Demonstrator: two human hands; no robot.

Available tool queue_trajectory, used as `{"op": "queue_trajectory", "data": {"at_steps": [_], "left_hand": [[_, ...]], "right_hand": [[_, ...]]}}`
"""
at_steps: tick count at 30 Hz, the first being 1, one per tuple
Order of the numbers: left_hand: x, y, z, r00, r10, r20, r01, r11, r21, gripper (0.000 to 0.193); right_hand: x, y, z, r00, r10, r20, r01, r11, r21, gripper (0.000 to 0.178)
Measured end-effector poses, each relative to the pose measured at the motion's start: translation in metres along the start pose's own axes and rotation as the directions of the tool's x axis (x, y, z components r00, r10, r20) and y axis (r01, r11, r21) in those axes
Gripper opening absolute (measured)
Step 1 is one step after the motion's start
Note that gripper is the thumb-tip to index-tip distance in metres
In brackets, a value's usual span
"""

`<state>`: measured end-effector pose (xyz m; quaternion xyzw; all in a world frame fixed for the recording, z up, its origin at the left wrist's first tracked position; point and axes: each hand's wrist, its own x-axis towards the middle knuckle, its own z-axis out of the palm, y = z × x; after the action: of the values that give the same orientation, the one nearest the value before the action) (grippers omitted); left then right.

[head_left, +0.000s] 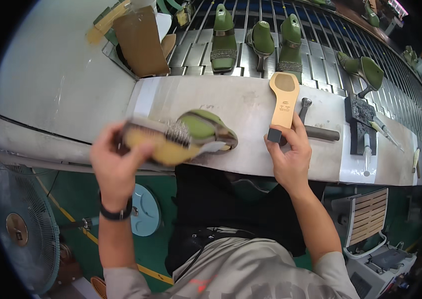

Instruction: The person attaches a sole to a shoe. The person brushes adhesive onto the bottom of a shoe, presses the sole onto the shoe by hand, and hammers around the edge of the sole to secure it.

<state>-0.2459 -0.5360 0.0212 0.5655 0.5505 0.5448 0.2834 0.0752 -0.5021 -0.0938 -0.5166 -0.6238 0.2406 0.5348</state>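
My left hand (116, 162), wearing a dark wristband, grips a sandal (176, 130) on a green shoe last (203, 124). The sandal lies sideways above the table, toe end toward the hand, with a glittery strap and a tan underside; motion blurs it. In my right hand (290, 154) is a tan insole (283, 102), held upright between thumb and fingers. A small dark grey square (274, 135) shows at its lower end, by my thumb. Just beyond that hand lie a metal-headed tool (305, 105) and a dark rod-like handle (323, 133).
Several sandals on green lasts (222, 47) stand along the metal slatted conveyor (251, 65) at the far side. Brushes (386, 130) and a black block (360, 122) rest at right on the worktable (251, 94). A fan (19, 229) stands lower left, beside a blue round stool (146, 212).
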Motion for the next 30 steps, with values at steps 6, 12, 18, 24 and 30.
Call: {"op": "queue_trajectory", "data": {"at_steps": [6, 12, 18, 24, 30], "left_hand": [[0.084, -0.039, 0.096, 0.999, 0.03, -0.03, -0.042, 0.653, -0.756, 0.052], [0.13, -0.092, 0.142, 0.976, -0.079, 0.203, 0.175, 0.84, -0.514, 0.043], [0.116, -0.113, 0.163, 0.87, -0.144, 0.472, 0.468, 0.543, -0.697, 0.058], [0.111, -0.112, 0.16, 0.85, -0.162, 0.501, 0.484, 0.614, -0.623, 0.06], [0.106, -0.108, 0.159, 0.824, -0.208, 0.526, 0.551, 0.513, -0.659, 0.044]], "right_hand": [[-0.001, -0.008, 0.001, 0.998, -0.056, -0.018, 0.055, 0.998, -0.041, 0.027], [0.0, -0.004, 0.005, 0.999, -0.042, 0.014, 0.043, 0.998, -0.053, 0.027], [0.0, -0.003, 0.007, 0.999, -0.019, 0.028, 0.023, 0.99, -0.142, 0.029], [0.001, -0.006, 0.009, 0.999, 0.013, 0.046, 0.0, 0.962, -0.271, 0.025], [0.001, -0.002, 0.011, 0.996, -0.017, 0.089, 0.047, 0.936, -0.349, 0.02]]}}
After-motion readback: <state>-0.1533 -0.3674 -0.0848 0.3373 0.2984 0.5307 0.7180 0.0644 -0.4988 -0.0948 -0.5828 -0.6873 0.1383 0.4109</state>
